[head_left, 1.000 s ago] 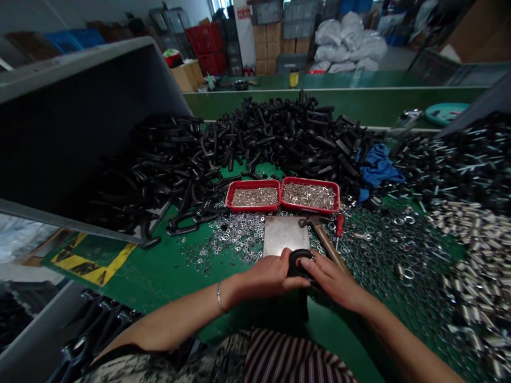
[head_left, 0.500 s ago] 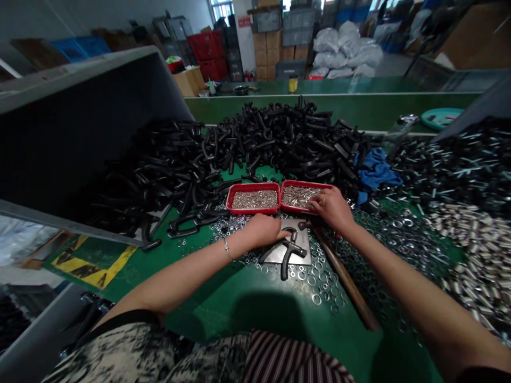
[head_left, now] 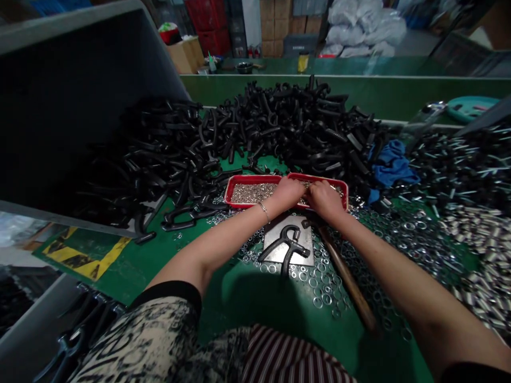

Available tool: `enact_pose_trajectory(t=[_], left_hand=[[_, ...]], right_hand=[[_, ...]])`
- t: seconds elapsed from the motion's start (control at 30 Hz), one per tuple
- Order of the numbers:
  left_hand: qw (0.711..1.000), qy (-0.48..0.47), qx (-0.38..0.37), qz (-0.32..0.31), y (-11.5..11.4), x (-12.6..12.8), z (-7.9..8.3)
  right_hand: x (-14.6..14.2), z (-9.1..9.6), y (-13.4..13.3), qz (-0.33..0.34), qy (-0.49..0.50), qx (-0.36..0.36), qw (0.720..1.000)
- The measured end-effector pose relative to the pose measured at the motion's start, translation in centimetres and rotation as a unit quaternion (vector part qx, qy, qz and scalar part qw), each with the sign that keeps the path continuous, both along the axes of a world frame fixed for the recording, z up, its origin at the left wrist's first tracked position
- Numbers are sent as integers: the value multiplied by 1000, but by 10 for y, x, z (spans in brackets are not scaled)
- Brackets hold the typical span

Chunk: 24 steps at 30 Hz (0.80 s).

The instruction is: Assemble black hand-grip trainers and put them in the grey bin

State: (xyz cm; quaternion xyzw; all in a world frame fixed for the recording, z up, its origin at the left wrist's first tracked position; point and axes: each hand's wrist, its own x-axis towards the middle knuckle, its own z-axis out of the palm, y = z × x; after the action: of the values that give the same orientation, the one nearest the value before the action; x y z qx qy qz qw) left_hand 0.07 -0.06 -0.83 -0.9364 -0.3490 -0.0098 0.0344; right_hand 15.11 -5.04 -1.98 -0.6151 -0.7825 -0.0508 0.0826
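Both my hands meet over the right red tray [head_left: 345,198], which holds small metal pins. My left hand [head_left: 290,192] reaches across its near left side with fingers pinched. Beside it, my right hand [head_left: 325,201] is also closed, fingertips close to the left ones. Whatever lies between the fingers is too small to make out. Below them, a black handle assembly with a spring [head_left: 292,248] lies on a square metal plate [head_left: 273,230], touched by neither hand. A wooden-handled hammer [head_left: 346,274] rests to the right of the plate.
The left red tray [head_left: 228,194] contains tiny metal parts. Metal rings [head_left: 319,290] are scattered around the plate. A heap of black handles [head_left: 255,122] rises behind the trays. A blue cloth [head_left: 393,165] and metal sleeves [head_left: 479,234] lie right; a large grey bin [head_left: 157,45] stands left.
My left hand has let go of the black handle assembly and moved up and right to the right tray. My right hand has shifted slightly left to meet it. The view has tilted down.
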Motion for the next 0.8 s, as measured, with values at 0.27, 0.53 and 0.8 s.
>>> enact_pose_trajectory(t=[0.27, 0.53, 0.8], left_hand=[[997, -73, 23, 27, -11, -7, 0], [968, -245, -39, 45, -18, -36, 7], [912, -377, -124, 99, -101, -123, 8]], right_hand=[[-3, 4, 1, 0, -19, -37, 999], [-2, 6, 1, 14, -39, -27, 999], [-3, 5, 3, 33, -53, -17, 998]])
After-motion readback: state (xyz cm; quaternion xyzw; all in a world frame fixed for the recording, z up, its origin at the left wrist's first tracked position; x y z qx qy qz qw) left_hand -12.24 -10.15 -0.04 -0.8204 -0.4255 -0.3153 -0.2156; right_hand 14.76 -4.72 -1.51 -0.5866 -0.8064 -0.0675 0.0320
